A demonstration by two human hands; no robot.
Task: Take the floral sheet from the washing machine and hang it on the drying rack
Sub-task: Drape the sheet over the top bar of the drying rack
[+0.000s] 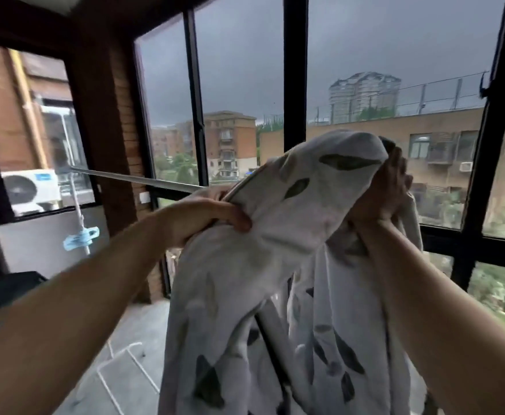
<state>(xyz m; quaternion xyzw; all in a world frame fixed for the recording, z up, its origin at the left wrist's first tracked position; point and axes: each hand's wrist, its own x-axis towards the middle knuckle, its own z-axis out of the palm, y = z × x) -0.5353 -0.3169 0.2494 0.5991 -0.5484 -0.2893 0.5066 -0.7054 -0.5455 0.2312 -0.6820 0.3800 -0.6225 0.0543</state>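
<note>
**Forearms (95,310) Raised: Draping Step Pending**

1. Step in hand. The left hand (212,217) grips a bunched fold of the floral sheet (293,205), with fingers and thumb curled round the cloth. The right hand (386,190) clasps the highest bunch, fingers closed on the fabric. The sheet is held in the air before the window (294,85), its top about level with the metal rail (134,178) that runs behind the left hand. Whether cloth touches the rail cannot be told. Judged stage: transfer to the rack, hanging not yet done.

2. Next move. It calls for carrying the top bunch over the rail, then drawing the hands apart so that the cloth opens and its weight falls evenly on both sides. A white wire frame (131,363) stands low on the floor; which support is intended cannot be told.

3. Condition of the sheet. It is pale grey-white cloth with dark leaf-shaped prints, gathered into long vertical folds that drop below the view. It appears limp and probably damp.
</note>
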